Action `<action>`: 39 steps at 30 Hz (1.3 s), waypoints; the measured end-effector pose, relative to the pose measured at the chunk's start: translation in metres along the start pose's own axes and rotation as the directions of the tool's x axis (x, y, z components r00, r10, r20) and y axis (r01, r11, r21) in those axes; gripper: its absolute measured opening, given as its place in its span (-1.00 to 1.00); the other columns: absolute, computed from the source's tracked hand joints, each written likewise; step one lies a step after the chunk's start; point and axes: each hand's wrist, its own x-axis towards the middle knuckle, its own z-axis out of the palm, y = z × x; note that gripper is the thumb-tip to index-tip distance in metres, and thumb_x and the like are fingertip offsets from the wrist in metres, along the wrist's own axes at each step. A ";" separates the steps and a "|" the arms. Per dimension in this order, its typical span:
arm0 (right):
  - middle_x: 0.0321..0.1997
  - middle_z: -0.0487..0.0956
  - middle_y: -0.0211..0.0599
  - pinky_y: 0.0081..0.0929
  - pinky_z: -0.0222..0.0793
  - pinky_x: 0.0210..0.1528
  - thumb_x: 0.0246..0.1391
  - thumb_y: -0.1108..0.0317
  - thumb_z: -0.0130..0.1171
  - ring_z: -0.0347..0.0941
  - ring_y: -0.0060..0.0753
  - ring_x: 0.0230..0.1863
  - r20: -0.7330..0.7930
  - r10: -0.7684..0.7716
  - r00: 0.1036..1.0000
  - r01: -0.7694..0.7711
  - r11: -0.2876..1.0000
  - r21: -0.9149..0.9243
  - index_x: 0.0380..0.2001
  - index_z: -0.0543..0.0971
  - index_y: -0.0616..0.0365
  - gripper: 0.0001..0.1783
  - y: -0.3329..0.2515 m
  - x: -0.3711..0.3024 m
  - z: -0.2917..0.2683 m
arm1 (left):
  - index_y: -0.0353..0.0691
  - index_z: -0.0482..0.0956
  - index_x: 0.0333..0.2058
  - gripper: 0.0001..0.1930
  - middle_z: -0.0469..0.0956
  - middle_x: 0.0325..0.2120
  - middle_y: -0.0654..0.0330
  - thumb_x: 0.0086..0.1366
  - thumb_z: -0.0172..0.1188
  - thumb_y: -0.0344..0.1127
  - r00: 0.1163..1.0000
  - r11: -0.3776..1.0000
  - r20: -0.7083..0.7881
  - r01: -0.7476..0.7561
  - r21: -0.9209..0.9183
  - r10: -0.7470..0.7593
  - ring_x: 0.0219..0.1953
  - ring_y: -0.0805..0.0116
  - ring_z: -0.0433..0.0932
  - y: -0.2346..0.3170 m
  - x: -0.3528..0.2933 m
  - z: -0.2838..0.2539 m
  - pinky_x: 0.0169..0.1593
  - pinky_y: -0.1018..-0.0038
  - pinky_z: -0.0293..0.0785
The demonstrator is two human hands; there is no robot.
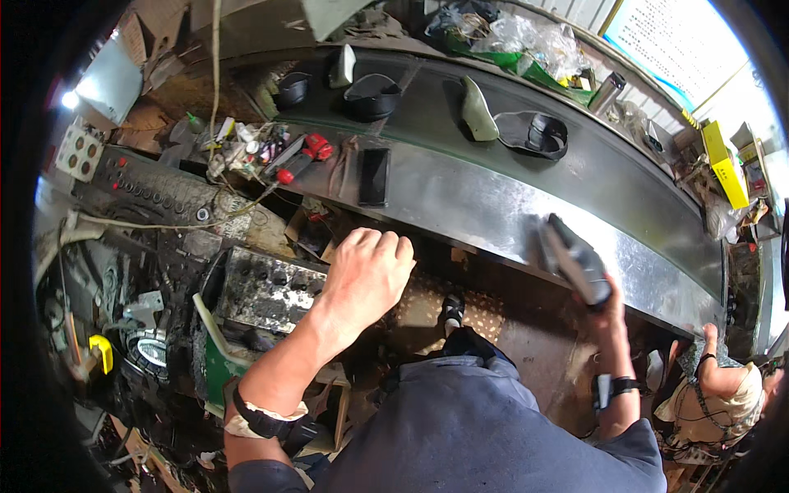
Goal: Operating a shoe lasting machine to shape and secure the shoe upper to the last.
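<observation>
My right hand (pixel 610 302) grips one end of a dark shoe-shaped piece (pixel 578 261) with a pale edge. Motion blurs that piece, which is tilted over the front edge of the metal ledge (pixel 485 197). In front of the ledge, farther left, my left hand (pixel 370 267) is closed in a fist with its back up. Its curled fingertips are out of sight, so anything inside cannot be made out. On the dark conveyor belt (pixel 440 86) beyond lie black shoe uppers (pixel 371 97) and pale green foot-shaped pieces (pixel 478 108).
A black phone (pixel 374 177) lies on the ledge beside pliers (pixel 343 166) and a red-handled tool (pixel 306 156). Grimy machinery (pixel 271 283) stands at left. Plastic bags (pixel 526 41), a metal flask (pixel 606 92) and a yellow box (pixel 725 164) line the far side. Another person (pixel 715 394) is at far right.
</observation>
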 end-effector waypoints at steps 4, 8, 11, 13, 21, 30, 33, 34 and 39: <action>0.08 0.53 -0.01 -0.23 0.55 0.02 0.03 -0.03 0.36 0.59 0.01 -0.11 -0.322 -0.267 0.909 0.299 0.953 0.054 0.22 0.34 0.08 -0.23 -0.099 0.076 -0.202 | -0.26 0.55 -0.42 -0.88 0.47 -0.52 0.16 0.11 0.24 -0.35 0.985 0.978 0.109 -0.151 0.147 0.136 -0.37 0.20 0.52 0.020 0.054 0.010 -0.15 0.30 0.46; 0.16 0.48 0.05 -0.20 0.50 0.08 0.03 0.12 0.41 0.54 -0.03 0.03 -0.663 -0.740 0.110 0.215 0.669 -0.711 0.24 0.30 0.15 -0.22 -0.148 0.113 -0.295 | -0.23 0.54 -0.45 -0.90 0.47 -0.53 0.19 0.00 0.21 -0.41 0.968 0.958 0.189 -0.203 0.201 0.165 -0.37 0.27 0.51 0.031 0.090 0.006 -0.17 0.36 0.44; 0.29 0.38 0.03 -0.16 0.34 0.24 0.07 0.36 0.36 0.40 -0.10 0.23 -0.191 -0.931 0.310 0.429 0.316 -0.846 0.30 0.21 0.22 -0.21 -0.110 0.169 -0.166 | -0.21 0.54 -0.50 -0.92 0.47 -0.55 0.21 -0.03 0.22 -0.41 0.948 0.958 0.293 -0.190 0.215 0.122 -0.38 0.30 0.51 0.046 0.114 0.016 -0.20 0.37 0.43; 0.34 0.33 0.09 -0.19 0.20 0.36 0.13 0.31 0.33 0.35 -0.12 0.29 0.195 -0.898 0.393 0.646 0.118 -0.754 0.38 0.13 0.21 -0.15 -0.091 0.202 -0.077 | -0.19 0.53 -0.54 -0.95 0.46 -0.57 0.22 -0.03 0.22 -0.40 0.928 0.950 0.346 -0.224 0.216 0.140 -0.39 0.32 0.51 0.050 0.124 0.018 -0.24 0.39 0.40; 0.56 -0.11 -0.07 0.13 0.26 0.26 0.00 -0.06 0.46 -0.09 0.27 0.49 0.046 -0.223 0.974 0.221 0.877 -0.427 0.47 -0.51 -0.10 0.43 -0.086 0.314 0.158 | -0.19 0.52 -0.56 -0.94 0.46 -0.63 0.21 -0.04 0.23 -0.39 0.899 0.954 0.419 -0.225 0.200 0.124 -0.49 0.32 0.51 0.044 0.132 0.011 -0.35 0.40 0.37; -0.38 0.48 -0.19 -0.53 0.30 -0.64 -0.09 0.62 0.16 0.47 -0.40 -0.49 -0.223 -0.392 0.892 0.273 0.862 -0.427 0.48 -0.41 -0.01 0.23 -0.109 0.364 0.145 | -0.16 0.51 -0.65 -0.77 0.51 -0.69 0.17 0.13 0.26 -0.27 0.930 0.976 0.296 -0.201 -0.087 0.218 -0.60 0.23 0.59 -0.011 0.140 0.043 -0.46 0.32 0.48; -0.47 0.49 -0.28 -0.40 0.38 -0.38 -0.04 0.57 0.16 0.47 -0.42 -0.40 -0.104 -0.630 0.769 0.547 0.734 -0.402 0.47 -0.41 0.10 0.19 -0.084 0.288 0.115 | -0.20 0.51 -0.65 -0.66 0.53 -0.67 0.14 0.20 0.30 -0.16 0.968 0.948 0.241 0.008 -0.317 0.073 -0.57 0.14 0.59 -0.044 0.169 0.091 -0.43 0.25 0.50; -0.47 0.50 -0.28 -0.34 0.45 -0.22 -0.01 0.53 0.19 0.48 -0.42 -0.37 -0.066 -0.719 0.692 0.636 0.651 -0.414 0.47 -0.42 0.12 0.20 -0.071 0.254 0.102 | -0.25 0.53 -0.63 -0.66 0.55 -0.65 0.12 0.22 0.31 -0.15 0.959 0.915 0.283 0.116 -0.386 -0.002 -0.55 0.11 0.60 -0.054 0.181 0.111 -0.42 0.25 0.50; 0.53 -0.05 -0.24 0.18 0.20 0.26 0.25 0.02 0.20 0.00 0.06 0.46 0.004 -0.401 0.916 0.388 0.889 0.244 0.51 -0.25 -0.25 0.01 0.018 0.092 0.071 | -0.29 0.59 -0.10 -0.58 0.64 -0.27 -0.02 0.20 0.35 -0.09 0.897 0.593 0.405 0.425 -0.683 -0.177 -0.28 0.09 0.66 -0.076 0.242 0.245 -0.15 0.26 0.57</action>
